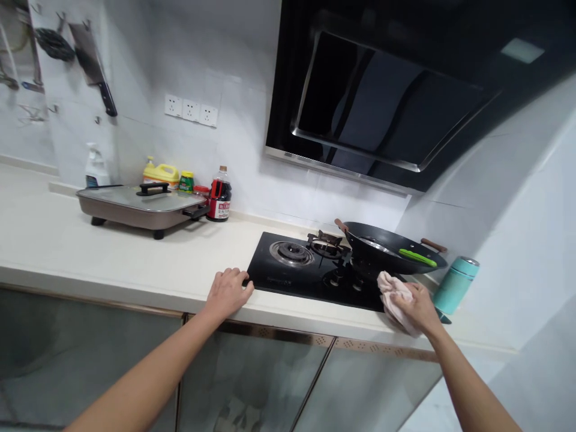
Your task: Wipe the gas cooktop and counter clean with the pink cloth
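Note:
My right hand (419, 307) grips a crumpled pale pink cloth (396, 303) at the front right of the black gas stove (310, 288). My left hand (230, 290) rests on the counter by the stove's front left corner, fingers slightly bent and apart, holding nothing I can see. A round burner (291, 254) shows on the stove's left, its pan support (327, 245) standing behind to the right. On the right side sits a black wok (387, 247) with wooden handles. A bright green utensil handle (417, 258) lies across the wok; its other end is unclear.
A teal bottle (456, 285) stands right of the cloth. Left on the counter (40, 240) are a lidded electric pan (130, 210), a soy sauce bottle (220, 195) and a yellow jug (161, 174). A black range hood (382, 90) overhangs the stove. A cleaver (92, 63) hangs on the wall.

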### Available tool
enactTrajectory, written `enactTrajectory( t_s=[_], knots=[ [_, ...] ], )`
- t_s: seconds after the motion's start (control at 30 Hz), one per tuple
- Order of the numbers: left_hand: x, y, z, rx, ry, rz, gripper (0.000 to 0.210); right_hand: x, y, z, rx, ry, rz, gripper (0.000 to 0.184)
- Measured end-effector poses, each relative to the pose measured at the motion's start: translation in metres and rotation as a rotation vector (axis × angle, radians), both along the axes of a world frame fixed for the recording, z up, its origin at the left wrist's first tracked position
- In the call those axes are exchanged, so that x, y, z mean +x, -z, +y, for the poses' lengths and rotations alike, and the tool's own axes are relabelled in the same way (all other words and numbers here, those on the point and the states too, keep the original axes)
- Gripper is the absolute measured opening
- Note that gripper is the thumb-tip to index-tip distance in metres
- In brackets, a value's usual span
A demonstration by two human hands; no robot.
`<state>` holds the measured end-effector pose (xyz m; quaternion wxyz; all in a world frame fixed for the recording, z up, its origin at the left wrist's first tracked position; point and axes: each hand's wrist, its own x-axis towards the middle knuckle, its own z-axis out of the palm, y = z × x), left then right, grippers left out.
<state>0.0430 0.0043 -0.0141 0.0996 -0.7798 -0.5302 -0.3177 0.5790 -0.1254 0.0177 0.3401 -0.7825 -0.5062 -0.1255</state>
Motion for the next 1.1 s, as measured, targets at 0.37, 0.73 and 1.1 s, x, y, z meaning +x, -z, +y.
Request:
enactTrajectory(
  t_s=[0.37, 0.73, 1.1],
  knots=[
    [0.003, -0.003, -0.001, -0.011, 0.014, -0.007, 0.030, -0.128, 0.034, 0.028, -0.187, -0.091, -0.134, 0.054],
    [-0.006, -0.017, 0.002, -0.205, 0.011, -0.259, 0.049, -0.361, 0.005, 0.089, -0.324, -0.570, -0.073, 0.059],
    [-0.011, -0.022, 0.004, -0.298, -0.037, -0.259, 0.054, -0.250, 0.004, 0.071, -0.299, -0.341, -0.137, 0.040]
  ],
)
